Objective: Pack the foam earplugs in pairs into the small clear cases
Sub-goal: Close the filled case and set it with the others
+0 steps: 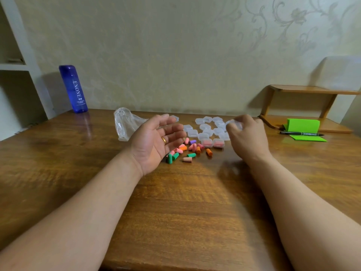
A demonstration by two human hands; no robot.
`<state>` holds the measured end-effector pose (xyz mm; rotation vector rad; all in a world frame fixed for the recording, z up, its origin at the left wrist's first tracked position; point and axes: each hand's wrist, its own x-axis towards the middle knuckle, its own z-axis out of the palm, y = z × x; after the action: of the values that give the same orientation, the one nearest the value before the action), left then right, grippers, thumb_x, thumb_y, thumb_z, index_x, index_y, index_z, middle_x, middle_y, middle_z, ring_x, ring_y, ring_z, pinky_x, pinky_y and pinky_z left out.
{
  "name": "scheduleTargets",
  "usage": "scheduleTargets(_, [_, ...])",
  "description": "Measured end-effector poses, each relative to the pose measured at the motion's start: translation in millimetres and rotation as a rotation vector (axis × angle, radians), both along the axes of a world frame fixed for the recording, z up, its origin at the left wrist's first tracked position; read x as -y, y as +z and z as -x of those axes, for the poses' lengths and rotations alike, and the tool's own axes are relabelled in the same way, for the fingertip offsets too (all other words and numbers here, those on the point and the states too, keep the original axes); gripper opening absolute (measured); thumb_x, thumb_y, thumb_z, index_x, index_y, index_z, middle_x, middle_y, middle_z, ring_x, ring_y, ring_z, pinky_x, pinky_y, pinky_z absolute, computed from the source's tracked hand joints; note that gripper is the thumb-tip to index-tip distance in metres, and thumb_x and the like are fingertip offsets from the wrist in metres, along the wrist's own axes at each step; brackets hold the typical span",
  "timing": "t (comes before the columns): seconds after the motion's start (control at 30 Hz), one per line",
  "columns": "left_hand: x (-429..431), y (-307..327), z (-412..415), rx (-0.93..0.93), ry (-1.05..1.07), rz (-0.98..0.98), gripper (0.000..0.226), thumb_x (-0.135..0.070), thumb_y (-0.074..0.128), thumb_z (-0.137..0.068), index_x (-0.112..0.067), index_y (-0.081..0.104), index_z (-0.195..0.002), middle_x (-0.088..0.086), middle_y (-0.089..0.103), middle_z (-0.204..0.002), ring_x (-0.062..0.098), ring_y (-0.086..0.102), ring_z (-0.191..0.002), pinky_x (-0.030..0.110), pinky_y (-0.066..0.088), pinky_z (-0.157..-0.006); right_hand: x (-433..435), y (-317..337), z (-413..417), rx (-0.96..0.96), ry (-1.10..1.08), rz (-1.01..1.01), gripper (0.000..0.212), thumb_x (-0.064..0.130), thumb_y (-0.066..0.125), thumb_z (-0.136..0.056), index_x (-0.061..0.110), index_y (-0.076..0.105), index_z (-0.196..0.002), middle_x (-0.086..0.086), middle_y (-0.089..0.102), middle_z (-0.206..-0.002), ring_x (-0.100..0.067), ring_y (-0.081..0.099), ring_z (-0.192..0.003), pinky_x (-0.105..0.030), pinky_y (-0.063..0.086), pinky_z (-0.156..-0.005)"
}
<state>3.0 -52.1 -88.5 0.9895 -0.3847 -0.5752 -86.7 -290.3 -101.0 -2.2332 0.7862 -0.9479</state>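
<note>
Nearest the camera, two bare forearms reach over the brown wooden desk [185,212] toward a scatter of loose foam earplugs [190,148], which are pink, orange, green, one purple and one beige, lying on their sides. The left hand [156,141] hovers just left of the earplugs, palm turned up and inward, fingers relaxed and spread, holding nothing; a gold ring [164,140] sits on one finger. The right hand [249,139] is raised to the right of the earplugs, fingers curled, with its fingertips pinching a small clear case [235,125]; motion blur hides whether that case's lid is open. Just behind the earplugs, two closed cases with pink earplugs inside [213,143] stand side by side. Behind those lies a cluster of empty clear cases [208,130]. Back and left of the earplugs is a crumpled clear plastic bag [125,124], and farther left a blue bottle [73,89] stands by the wall. Far right of the earplugs are a green notepad [302,125] and a black pen [301,133].
</note>
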Motion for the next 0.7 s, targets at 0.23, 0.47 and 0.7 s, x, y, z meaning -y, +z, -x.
scheduleTargets(0.23, [6,-3,3,0.161,0.037,-0.096,0.013,-0.020,0.063,-0.105,-0.008,0.066,-0.107,0.012,0.074,-0.100,0.024,0.073,-0.094,0.034,0.063,-0.079,-58,2,-3,0.165,0.338,-0.081,0.029,0.034,0.068,-0.097,0.028,0.060,-0.123,0.006,0.067,-0.097,-0.010,0.067,-0.085,-0.038,0.060,-0.077])
scheduleTargets(0.47, [9,-8,5,0.289,0.022,-0.158,0.010,-0.021,0.062,-0.106,-0.012,0.066,-0.103,0.008,0.078,-0.097,0.020,0.076,-0.092,0.039,0.059,-0.082,-76,2,-5,0.218,0.552,0.030,0.032,0.044,0.075,-0.095,0.035,0.064,-0.123,0.009,0.068,-0.101,-0.014,0.063,-0.075,-0.031,0.054,-0.067])
scheduleTargets(0.7, [8,-10,3,0.248,0.015,-0.128,0.010,-0.016,0.067,-0.103,-0.014,0.064,-0.093,0.009,0.071,-0.088,0.021,0.074,-0.086,0.040,0.062,-0.081,-79,2,-1,0.186,0.642,0.015,0.034,0.038,0.077,-0.095,0.035,0.066,-0.127,0.013,0.072,-0.108,-0.013,0.066,-0.074,-0.042,0.061,-0.073])
